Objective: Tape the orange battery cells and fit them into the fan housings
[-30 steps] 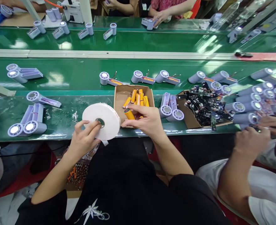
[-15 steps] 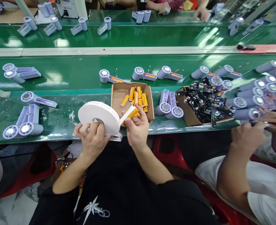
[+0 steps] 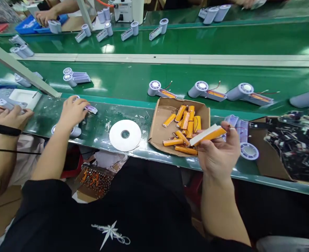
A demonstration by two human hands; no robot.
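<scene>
My right hand pinches an orange-wrapped battery with a strip of white double-sided tape along its face. It is held above the right edge of a cardboard box of similar batteries. On the left, my left hand is closed over a lavender handheld fan housing, whose round end is mostly hidden by the fingers. Under that wrist, more lavender housings lie partly covered. Between my hands, the white tape roll lies flat on the green bench.
Fan housings with wired batteries lie on the green belt behind the box. To the right, a carton holds black circuit boards. A metal post slants at left, near a co-worker's hands. Other people sit across the line.
My left hand has let go of the tape roll, now on the bench, and moved left to a housing. My right hand has moved right with the taped battery. The view has shifted left.
</scene>
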